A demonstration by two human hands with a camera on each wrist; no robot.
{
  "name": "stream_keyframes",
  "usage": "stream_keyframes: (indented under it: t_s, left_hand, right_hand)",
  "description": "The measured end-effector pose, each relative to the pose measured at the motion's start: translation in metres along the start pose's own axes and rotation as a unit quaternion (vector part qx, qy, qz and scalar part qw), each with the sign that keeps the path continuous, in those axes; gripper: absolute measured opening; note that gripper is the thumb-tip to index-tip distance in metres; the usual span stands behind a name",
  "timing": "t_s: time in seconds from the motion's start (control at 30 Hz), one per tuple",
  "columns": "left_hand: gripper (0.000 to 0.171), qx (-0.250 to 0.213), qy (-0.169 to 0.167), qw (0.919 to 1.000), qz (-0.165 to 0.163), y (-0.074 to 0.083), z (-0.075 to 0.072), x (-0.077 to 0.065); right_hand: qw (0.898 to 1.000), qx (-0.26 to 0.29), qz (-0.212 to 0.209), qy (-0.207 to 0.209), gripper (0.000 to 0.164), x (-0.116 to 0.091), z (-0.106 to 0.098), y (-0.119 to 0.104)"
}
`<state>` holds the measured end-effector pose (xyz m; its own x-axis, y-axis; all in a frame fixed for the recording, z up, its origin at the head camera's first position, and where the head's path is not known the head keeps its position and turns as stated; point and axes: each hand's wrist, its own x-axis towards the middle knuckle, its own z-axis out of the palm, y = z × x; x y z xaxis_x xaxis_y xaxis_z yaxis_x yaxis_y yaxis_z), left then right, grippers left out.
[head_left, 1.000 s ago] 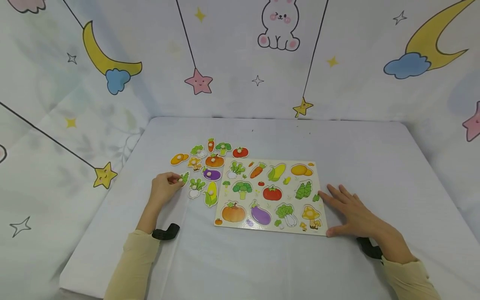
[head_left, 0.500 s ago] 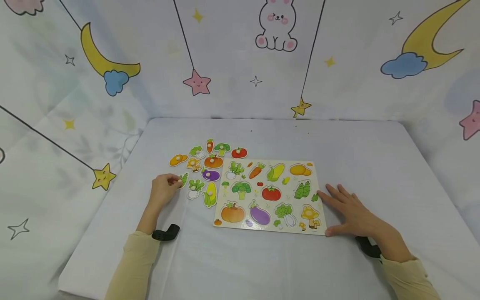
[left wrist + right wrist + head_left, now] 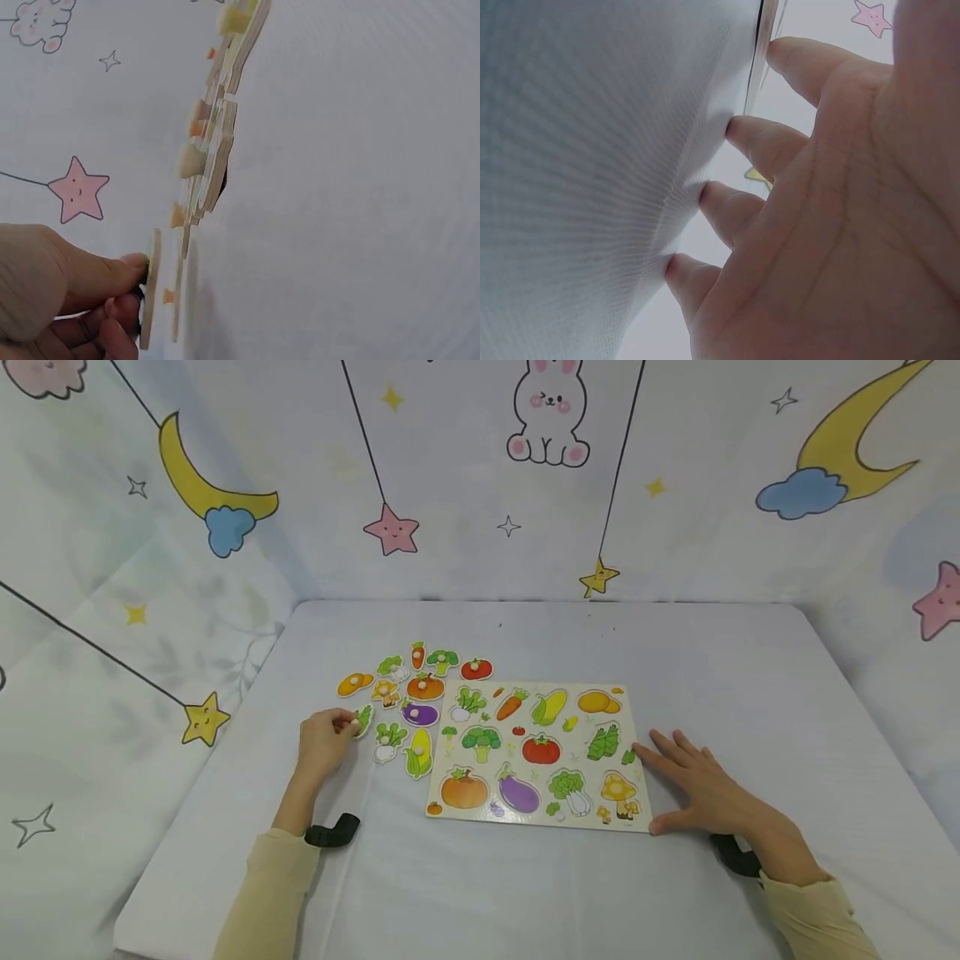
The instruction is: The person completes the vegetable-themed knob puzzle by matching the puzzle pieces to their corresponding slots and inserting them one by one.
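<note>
Toward the left edge of the table [image 3: 480, 893], the left hand [image 3: 324, 745] pinches a thin wooden piece [image 3: 365, 719]; the right hand [image 3: 708, 793], fingers spread, touches a glossy rectangular board [image 3: 576, 745].

The puzzle board [image 3: 576, 753] looks like thin wood with a smooth printed face, glossy enough to catch a pale sheen along its near edge. The loose vegetable pieces [image 3: 419, 756] have smooth printed fronts; their bare, matt edges look like pale wood, as does the edge of the green piece [image 3: 151, 292]. Their knobs [image 3: 193, 160] appear smooth, wood or plastic. White cloth [image 3: 592, 187] shows a fine ribbed weave. The backdrop [image 3: 457, 460] seems matt printed fabric, the sleeves [image 3: 273, 881] soft matt cloth, the wrist mounts [image 3: 333, 832] black plastic.
</note>
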<state>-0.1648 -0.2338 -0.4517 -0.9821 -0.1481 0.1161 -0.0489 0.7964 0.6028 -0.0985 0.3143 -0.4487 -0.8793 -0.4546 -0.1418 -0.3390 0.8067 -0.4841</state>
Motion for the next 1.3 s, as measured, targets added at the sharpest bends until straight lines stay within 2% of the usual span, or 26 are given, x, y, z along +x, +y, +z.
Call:
stream_keyframes:
  t_s: [0.1,0.27,0.37,0.53,0.63,0.77,1.0,1.13,1.3]
  left_hand:
    - [0.013,0.0,0.027,0.9992,0.031,0.013,-0.001,-0.001]
    - [0.013,-0.018,0.019,0.9968,0.075,0.058,0.006,-0.004]
    - [0.011,-0.03,0.0,0.9933,0.112,0.091,0.019,-0.007]
    - [0.008,-0.045,-0.047,0.9807,0.184,0.148,0.047,-0.011]
    - [0.008,-0.037,-0.084,0.9752,0.201,0.178,0.064,-0.014]
    - [0.007,-0.029,-0.119,0.9666,0.225,0.21,0.084,-0.019]
    - [0.011,-0.019,-0.169,0.9551,0.243,0.247,0.117,-0.03]
    - [0.01,0.006,-0.176,0.955,0.238,0.26,0.138,-0.034]
    - [0.011,0.031,-0.175,0.9573,0.228,0.269,0.16,-0.036]
  right_hand:
    - [1.0,0.0,-0.001,-0.001,0.11,-0.001,-0.001,-0.001]
    - [1.0,0.004,-0.003,-0.002,0.11,-0.002,-0.001,-0.003]
    - [1.0,0.005,-0.002,-0.003,0.11,-0.002,-0.001,-0.003]
    - [1.0,0.001,0.001,-0.005,0.11,-0.001,-0.001,-0.002]
    - [1.0,0.002,0.003,-0.007,0.11,0.0,-0.001,-0.002]
    - [1.0,0.005,0.003,-0.008,0.111,0.0,-0.002,-0.003]
    - [1.0,-0.004,0.003,-0.004,0.11,-0.002,-0.001,-0.001]
    - [1.0,0.0,0.001,-0.002,0.109,-0.001,0.0,0.0]
    - [1.0,0.0,0.0,-0.003,0.109,0.0,0.001,0.0]
